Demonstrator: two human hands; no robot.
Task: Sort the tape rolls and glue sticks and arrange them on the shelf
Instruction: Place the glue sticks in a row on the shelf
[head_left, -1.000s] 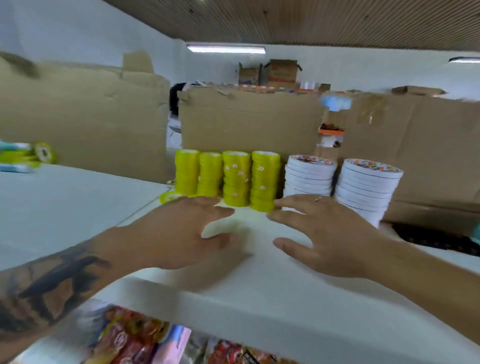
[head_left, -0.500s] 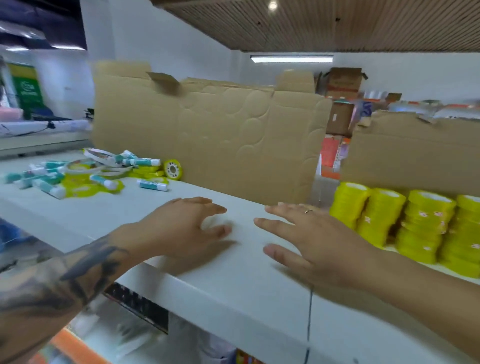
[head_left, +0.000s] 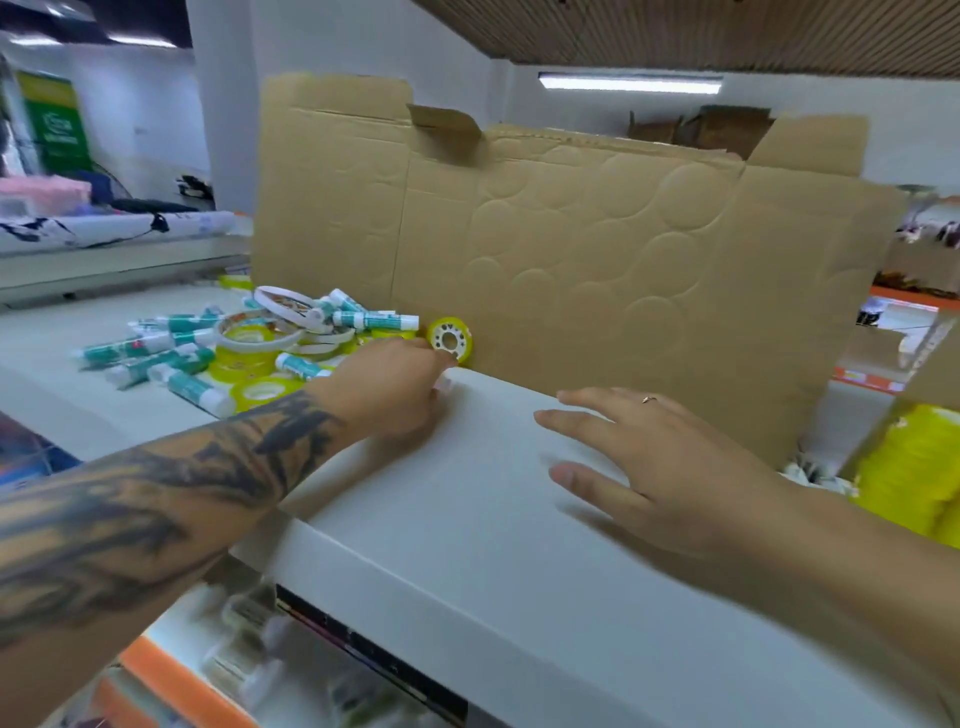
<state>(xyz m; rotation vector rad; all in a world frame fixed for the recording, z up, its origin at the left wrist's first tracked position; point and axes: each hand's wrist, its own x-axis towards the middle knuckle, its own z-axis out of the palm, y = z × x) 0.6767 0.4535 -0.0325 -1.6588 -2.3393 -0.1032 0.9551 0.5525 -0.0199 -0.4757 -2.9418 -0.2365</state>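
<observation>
Yellow tape roll (head_left: 450, 340) stands on edge against the cardboard sheet (head_left: 571, 249), its hub axis level and facing the camera, just beyond the left hand (head_left: 387, 387). That hand is much nearer than the right hand (head_left: 660, 467); its curled fingers seem to pinch something small and white, though I cannot tell what. The right hand hovers spread, holding nothing, over the white shelf (head_left: 493, 545).

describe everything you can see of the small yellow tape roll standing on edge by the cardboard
The small yellow tape roll stands on its edge on the white shelf, its flat face turned toward the camera. It looks like glossy yellow plastic tape wound on a white hub pierced by a ring of small holes. It sits against or right beside the cardboard sheet, at the right end of the unsorted pile. The left hand reaches beside it; whether it touches is unclear.
</observation>
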